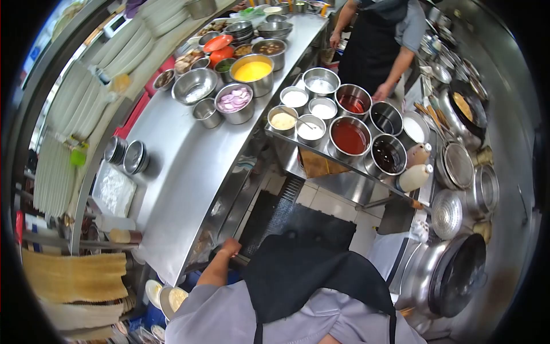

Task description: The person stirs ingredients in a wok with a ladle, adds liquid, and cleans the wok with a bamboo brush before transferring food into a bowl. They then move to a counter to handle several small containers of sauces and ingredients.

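Observation:
My left hand (231,247) is low beside the front edge of the steel counter (177,189), close to the shelf under it. Its fingers look curled, and what they hold, if anything, is hidden. A clear plastic bag (201,247) lies on that shelf just left of the hand. My right hand is out of view; only a bit of skin shows at the bottom edge. On the counter stand a pot of sliced onions (234,100), a pot of yellow liquid (252,70) and an empty steel bowl (195,86).
Ahead, a steel stand holds several pots, including red sauce (349,137) and dark liquid (388,155), with squeeze bottles (415,178) beside them. A person in a black apron (372,43) stands beyond. A wok (458,275) is at right. A black mat (309,221) covers the floor.

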A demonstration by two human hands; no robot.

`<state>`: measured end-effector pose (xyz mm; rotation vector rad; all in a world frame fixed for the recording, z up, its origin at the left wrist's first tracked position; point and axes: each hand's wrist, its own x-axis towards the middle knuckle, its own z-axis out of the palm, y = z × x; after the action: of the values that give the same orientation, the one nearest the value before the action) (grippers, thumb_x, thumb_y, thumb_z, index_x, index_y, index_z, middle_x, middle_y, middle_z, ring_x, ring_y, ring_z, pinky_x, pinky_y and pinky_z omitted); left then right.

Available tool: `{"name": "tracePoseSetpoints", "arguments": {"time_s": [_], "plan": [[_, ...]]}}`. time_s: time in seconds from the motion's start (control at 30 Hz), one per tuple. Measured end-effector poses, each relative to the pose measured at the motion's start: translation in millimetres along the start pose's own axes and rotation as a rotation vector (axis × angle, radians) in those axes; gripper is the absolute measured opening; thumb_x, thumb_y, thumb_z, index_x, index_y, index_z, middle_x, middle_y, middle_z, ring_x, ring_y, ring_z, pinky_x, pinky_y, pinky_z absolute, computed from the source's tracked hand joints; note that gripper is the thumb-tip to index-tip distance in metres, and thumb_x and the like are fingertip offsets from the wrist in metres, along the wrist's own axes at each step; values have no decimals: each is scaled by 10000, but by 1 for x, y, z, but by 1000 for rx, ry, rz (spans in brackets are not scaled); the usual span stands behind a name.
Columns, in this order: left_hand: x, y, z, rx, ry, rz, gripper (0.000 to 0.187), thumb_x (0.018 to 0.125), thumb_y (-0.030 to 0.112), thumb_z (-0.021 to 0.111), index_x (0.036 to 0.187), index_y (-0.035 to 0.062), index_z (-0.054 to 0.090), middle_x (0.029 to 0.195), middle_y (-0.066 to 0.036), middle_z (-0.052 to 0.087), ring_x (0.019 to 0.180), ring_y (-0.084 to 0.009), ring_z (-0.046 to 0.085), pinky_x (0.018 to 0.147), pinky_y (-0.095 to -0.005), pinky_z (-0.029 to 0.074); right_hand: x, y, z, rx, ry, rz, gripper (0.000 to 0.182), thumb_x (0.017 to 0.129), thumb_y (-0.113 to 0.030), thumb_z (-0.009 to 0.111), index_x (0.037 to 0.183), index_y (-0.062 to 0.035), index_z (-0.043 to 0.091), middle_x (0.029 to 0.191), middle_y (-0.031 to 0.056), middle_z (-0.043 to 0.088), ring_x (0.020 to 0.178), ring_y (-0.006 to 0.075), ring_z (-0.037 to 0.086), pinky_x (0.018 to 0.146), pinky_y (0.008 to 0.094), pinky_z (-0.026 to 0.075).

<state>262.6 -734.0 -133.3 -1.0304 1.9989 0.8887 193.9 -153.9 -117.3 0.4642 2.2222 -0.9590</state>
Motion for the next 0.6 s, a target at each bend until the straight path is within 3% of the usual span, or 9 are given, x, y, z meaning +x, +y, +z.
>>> {"name": "tracePoseSetpoints", "arguments": {"time_s": [0.17,0.37,0.47,0.53,0.6], "plan": [[-26,-10,25,-45,33,13,138,764,116,581,654,51,630,545,-116,602,443,-222,599,429,-358,491,5,15,-22,-16,-63,35,330,769,-300,611,816,24,651,778,243,645,781,426,630,748,473,516],[-40,-11,47,-189,63,41,135,788,125,574,711,26,623,531,-115,590,424,-223,575,423,-353,473,27,18,-49,30,-70,72,324,768,-295,613,811,23,651,767,242,645,776,425,631,743,471,517],[-53,5,46,-268,143,75,107,780,121,580,754,26,621,550,-106,590,426,-208,567,413,-343,458,75,13,-47,-179,-131,29,299,754,-262,609,806,29,657,772,242,653,779,404,642,732,439,520],[-45,10,47,-325,204,87,92,772,116,585,780,31,621,565,-97,590,427,-196,560,408,-335,449,96,6,-45,-306,-64,-189,309,752,-254,608,853,32,669,842,238,664,819,381,651,746,423,519],[-20,8,50,-539,224,143,116,767,115,605,849,33,611,612,-72,589,446,-161,546,402,-308,424,93,-29,-46,-319,-76,-218,321,750,-258,616,895,23,672,865,233,665,842,378,650,760,419,517]]}}
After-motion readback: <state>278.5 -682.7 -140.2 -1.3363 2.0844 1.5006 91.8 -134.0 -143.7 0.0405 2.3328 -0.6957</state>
